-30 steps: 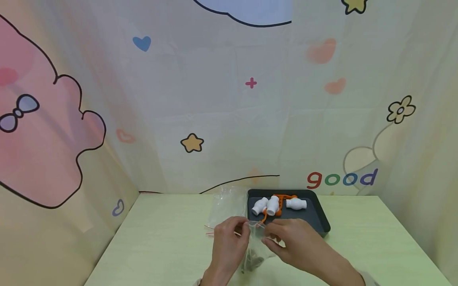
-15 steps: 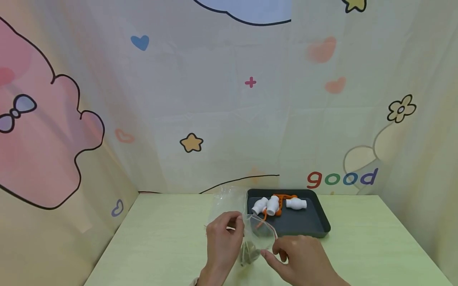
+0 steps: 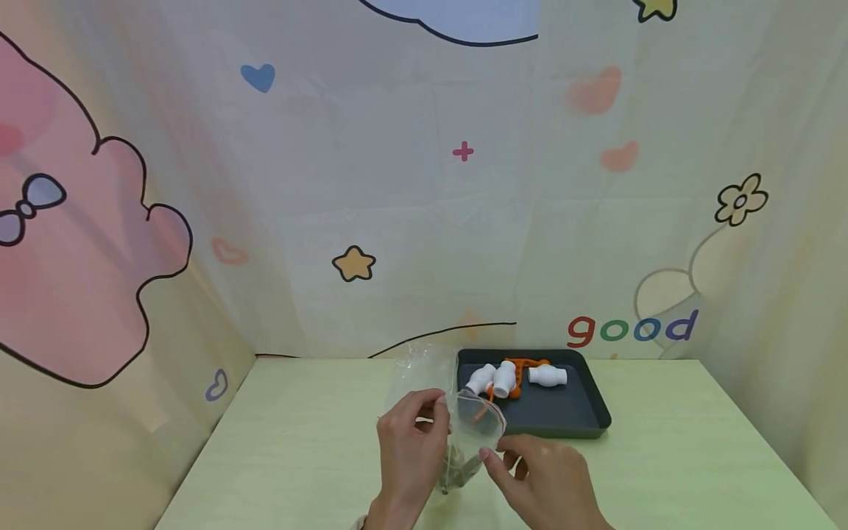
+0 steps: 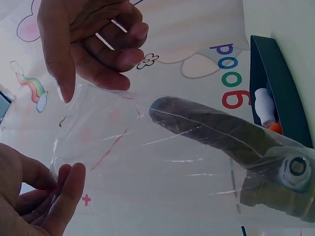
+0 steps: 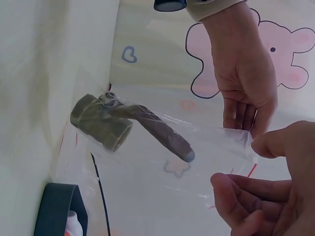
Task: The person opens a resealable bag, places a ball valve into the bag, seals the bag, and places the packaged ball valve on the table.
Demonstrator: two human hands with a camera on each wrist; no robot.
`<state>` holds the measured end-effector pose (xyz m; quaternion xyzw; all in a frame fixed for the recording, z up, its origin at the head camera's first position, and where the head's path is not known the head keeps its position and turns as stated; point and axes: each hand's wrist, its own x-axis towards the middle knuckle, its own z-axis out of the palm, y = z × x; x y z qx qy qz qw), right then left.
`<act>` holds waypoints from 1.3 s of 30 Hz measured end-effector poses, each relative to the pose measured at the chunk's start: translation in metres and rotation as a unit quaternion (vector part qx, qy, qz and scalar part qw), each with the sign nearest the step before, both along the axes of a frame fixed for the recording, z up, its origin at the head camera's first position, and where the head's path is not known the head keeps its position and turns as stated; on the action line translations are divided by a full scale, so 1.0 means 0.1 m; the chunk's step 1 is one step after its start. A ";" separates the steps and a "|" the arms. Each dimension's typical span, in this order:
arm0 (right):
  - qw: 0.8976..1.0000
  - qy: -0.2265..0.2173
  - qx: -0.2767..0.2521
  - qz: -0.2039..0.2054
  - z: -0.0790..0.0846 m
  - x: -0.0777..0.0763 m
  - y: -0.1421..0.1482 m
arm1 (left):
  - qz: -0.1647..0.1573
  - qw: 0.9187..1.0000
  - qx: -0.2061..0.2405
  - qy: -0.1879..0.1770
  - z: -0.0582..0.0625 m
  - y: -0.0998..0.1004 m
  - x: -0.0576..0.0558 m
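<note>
A clear zip bag with a red strip at its mouth (image 3: 492, 412) hangs between both hands. Inside lies a ball valve with a dull brass-coloured body (image 5: 101, 120) and a long, dark lever handle (image 4: 206, 125). My left hand (image 3: 412, 442) pinches the left side of the bag's mouth between thumb and fingertips, as the left wrist view (image 4: 42, 196) also shows. My right hand (image 3: 546, 475) is at the mouth's right side. Its thumb (image 5: 275, 142) meets the bag's edge, while the bent fingers stand apart from the thumb.
Behind the hands, a dark tray (image 3: 576, 408) holds several white plastic fittings (image 3: 548, 376) and orange pieces (image 3: 520, 375). More clear bags (image 3: 420, 368) lie left of the tray. A printed curtain (image 3: 411, 184) closes off the back of the light green table (image 3: 298, 434).
The right hand has moved down from beside the tray, and the bag's mouth has spread into a round opening. The left hand, still pinching the bag, has shifted slightly left.
</note>
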<state>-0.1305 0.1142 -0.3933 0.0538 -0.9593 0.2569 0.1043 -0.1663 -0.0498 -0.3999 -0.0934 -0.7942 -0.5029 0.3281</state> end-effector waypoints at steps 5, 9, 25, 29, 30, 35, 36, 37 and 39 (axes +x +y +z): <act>0.998 0.036 -0.055 0.008 -0.04 -0.03 -0.03 | 0.000 1.000 0.006 0.013 0.01 0.00 0.01; 0.995 0.055 -0.085 0.017 -0.08 -0.06 -0.05 | -0.006 1.000 0.010 0.028 0.01 0.00 0.01; 0.989 0.058 -0.138 0.016 -0.15 -0.18 -0.05 | -0.008 0.998 0.014 0.056 -0.01 -0.03 0.01; 0.982 0.108 -0.152 0.027 -0.14 -0.18 -0.03 | -0.013 0.998 0.020 0.064 0.01 -0.05 0.00; 0.980 0.131 -0.150 0.032 -0.14 -0.18 -0.03 | -0.015 0.998 0.024 0.065 0.01 -0.06 0.00; 0.964 0.233 -0.112 0.062 -0.10 -0.21 0.01 | -0.023 0.997 0.046 0.050 0.03 -0.09 0.01; 0.964 0.237 -0.105 0.064 -0.07 -0.21 0.02 | -0.025 0.998 0.048 0.041 0.03 -0.10 0.02; 0.963 0.240 -0.100 0.068 -0.04 -0.21 0.03 | -0.028 0.998 0.052 0.034 0.04 -0.10 0.02; 0.962 0.245 -0.091 0.076 0.00 -0.22 0.07 | -0.033 0.998 0.055 0.021 0.04 -0.11 0.02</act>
